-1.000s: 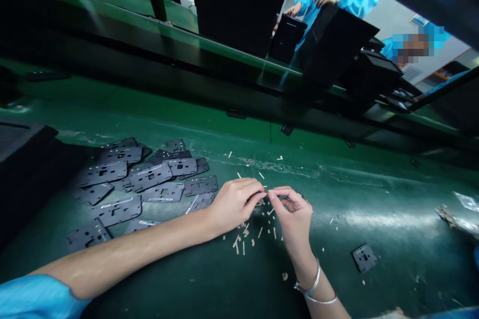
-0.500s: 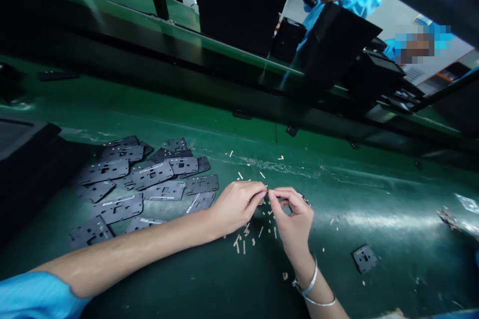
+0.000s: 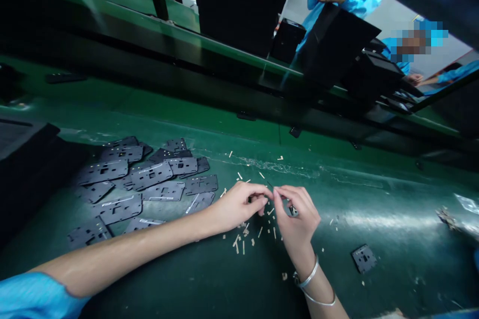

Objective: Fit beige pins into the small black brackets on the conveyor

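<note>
Dark sliver [image 3: 270, 184]: in the head view, I find it at the tip of the right hand [image 3: 299, 217], thumb and forefinger pinched on its lower end. Its long axis seems to run out toward 11 o'clock, though it is too small for me to say what it is. The right hand is nearer, having hold of it; from the left hand [image 3: 239, 204], the sliver lies at about 2 o'clock. The left thumb and forefinger stand slightly parted, that forefinger just beside the right thumb; I cannot tell whether they touch. These crowded fingertips hide part of the sliver.

Pale scraps [image 3: 243, 247] litter the green bench [image 3: 179, 284] around 6 o'clock from the fingertips. Overlapping dark plates [image 3: 164, 172] spread at 9 o'clock, past the left hand, and one lone plate [image 3: 368, 262] lies at 4 o'clock. Across 12 o'clock runs a black beam [image 3: 209, 77].
</note>
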`<state>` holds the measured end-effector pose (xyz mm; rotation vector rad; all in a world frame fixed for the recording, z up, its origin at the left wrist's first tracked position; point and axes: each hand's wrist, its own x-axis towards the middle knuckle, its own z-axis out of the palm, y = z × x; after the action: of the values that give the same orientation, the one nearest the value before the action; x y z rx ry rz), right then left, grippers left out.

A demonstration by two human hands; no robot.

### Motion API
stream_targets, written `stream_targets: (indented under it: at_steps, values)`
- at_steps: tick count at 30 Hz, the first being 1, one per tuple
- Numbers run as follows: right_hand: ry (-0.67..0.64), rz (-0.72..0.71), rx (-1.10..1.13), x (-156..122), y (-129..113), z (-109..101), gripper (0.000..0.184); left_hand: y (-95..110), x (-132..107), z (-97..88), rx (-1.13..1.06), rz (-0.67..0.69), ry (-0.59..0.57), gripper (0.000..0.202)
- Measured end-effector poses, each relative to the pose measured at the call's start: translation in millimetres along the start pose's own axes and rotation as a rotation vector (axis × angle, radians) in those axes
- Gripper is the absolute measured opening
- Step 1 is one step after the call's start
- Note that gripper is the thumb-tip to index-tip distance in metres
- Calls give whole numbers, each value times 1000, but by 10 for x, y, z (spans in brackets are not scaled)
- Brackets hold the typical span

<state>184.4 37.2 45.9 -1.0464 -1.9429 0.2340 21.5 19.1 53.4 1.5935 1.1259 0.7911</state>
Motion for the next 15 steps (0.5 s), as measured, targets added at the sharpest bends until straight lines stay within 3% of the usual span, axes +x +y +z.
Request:
stream_targets:
  at_steps: [3,6,10,15]
  values:
    - [-57,-100,0,-17,-53,7,20,23,-14,-7,-192,0,28,24]
    - [-100,-47,77,-5,-86,-21,22,-45,4,-15,-336,37,86,20]
    - [-122,240,222,40,-77,-58,13,-122,35,-26,-471,55,57,16]
    - [-276,575,468,75,-28,-41,6,-131,33,-21,-398,86,31,14]
